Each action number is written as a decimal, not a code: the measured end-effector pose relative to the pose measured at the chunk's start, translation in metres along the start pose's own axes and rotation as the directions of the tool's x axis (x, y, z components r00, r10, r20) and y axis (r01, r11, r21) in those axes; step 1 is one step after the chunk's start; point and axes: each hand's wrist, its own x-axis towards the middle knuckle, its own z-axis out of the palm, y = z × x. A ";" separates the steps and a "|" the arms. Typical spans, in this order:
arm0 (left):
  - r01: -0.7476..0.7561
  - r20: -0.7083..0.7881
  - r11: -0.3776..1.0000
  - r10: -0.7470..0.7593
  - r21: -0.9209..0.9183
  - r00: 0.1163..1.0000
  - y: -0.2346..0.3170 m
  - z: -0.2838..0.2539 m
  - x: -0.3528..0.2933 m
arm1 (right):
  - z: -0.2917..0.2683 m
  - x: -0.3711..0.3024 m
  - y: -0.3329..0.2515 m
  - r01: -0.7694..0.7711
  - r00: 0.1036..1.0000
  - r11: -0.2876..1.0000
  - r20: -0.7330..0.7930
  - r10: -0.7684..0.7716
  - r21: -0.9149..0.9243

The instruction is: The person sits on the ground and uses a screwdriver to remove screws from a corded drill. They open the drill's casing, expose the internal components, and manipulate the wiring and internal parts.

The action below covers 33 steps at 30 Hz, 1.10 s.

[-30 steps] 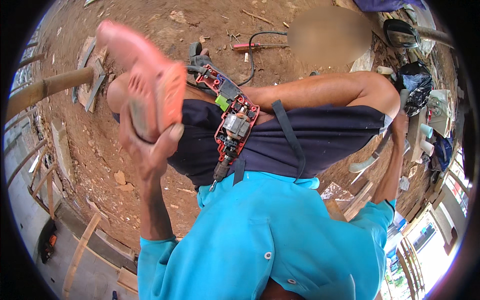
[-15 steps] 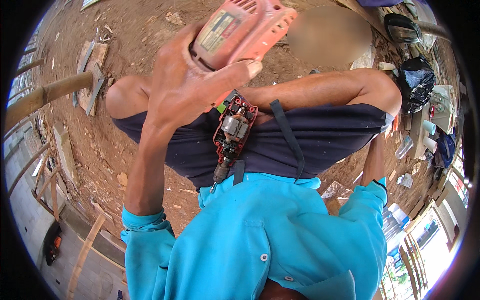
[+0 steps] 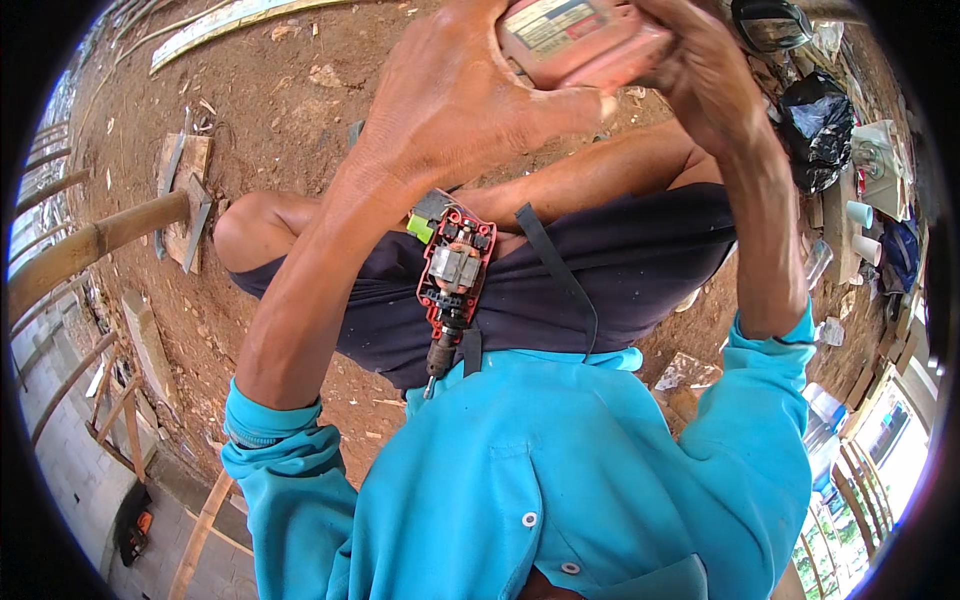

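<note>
L hand (image 3: 450,110) grips red casing (image 3: 580,45); R hand (image 3: 708,80) at its edge, hold unclear (blurred); open drill (image 3: 450,285) on lap (image 3: 620,270).

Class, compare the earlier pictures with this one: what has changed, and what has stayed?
The left hand has carried the red casing rightward and up, keeping hold. The right hand has come inward and up from the right side to the casing's right end. The open drill still lies on the dark shorts.
</note>
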 end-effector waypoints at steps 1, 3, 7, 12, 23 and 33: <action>-0.004 -0.019 0.999 0.003 -0.033 1.000 -0.005 0.004 0.001 | 0.008 0.001 -0.004 -0.048 0.998 0.998 -0.038 0.050 0.036; 0.053 -0.025 0.997 -0.052 0.058 0.998 -0.015 0.002 -0.001 | 0.028 0.009 -0.004 -0.078 0.996 0.995 -0.037 0.080 0.056; 0.290 0.018 0.951 -0.290 -0.108 0.957 -0.023 -0.002 -0.012 | 0.037 0.038 0.009 -0.046 0.999 0.999 0.016 0.046 0.005; 0.247 -0.435 0.951 -0.305 -0.185 0.847 -0.066 -0.011 -0.081 | 0.020 0.110 0.029 -0.189 0.978 0.952 -0.133 0.160 -0.243; 0.673 -0.073 0.597 -0.769 -0.437 0.635 -0.095 0.032 -0.164 | -0.049 0.195 0.088 -0.256 0.965 0.647 -0.230 0.126 -0.718; 0.721 0.019 0.564 -0.782 -0.402 0.622 -0.108 0.036 -0.155 | -0.045 0.207 0.098 -0.170 0.982 0.346 -0.130 0.136 -0.923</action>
